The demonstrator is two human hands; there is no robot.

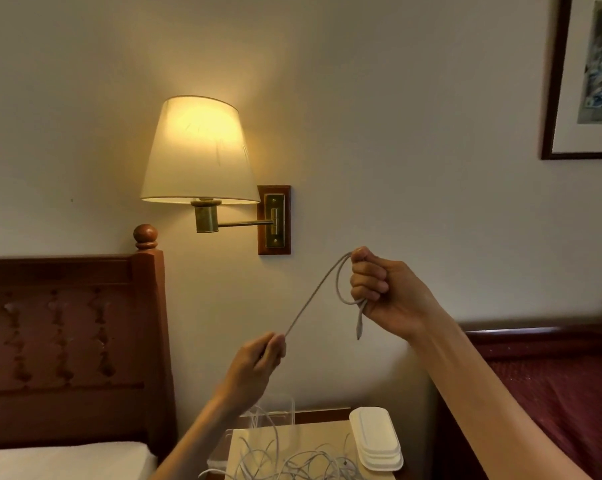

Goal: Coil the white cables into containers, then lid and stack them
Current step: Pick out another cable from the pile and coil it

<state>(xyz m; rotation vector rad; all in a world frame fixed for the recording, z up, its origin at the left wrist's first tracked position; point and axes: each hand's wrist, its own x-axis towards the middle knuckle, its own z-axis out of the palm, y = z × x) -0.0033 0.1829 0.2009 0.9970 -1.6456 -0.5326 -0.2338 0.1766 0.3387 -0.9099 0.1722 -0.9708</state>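
Looking from the left, I saw a wooden headboard [67, 344] with a round knob on its post, and a white pillow [64, 460] below it. Beside that, a lit wall lamp [197, 150] hung on a brass arm from a wooden plate. My left hand [258, 365] was raised under the lamp, its fingers [277, 344] pinching the white cable [313, 296], which ran up and to the right from there. Lower down, on the worktop [323, 434], lay a loose tangle of cables [292, 465], with a clear container [275, 410] standing at the back, just behind my left wrist. A stack of white lids [375, 441] sat at the right edge of the worktop, touching the tangle or just beside it; I could not tell which. My right hand [382, 292] was held higher, its fingers clenched around a small loop of the same cable, whose plug end dangled below the fist. Further right stood a dark red bed [552, 393], and a framed picture [586, 77] hung at the top corner of the wall.
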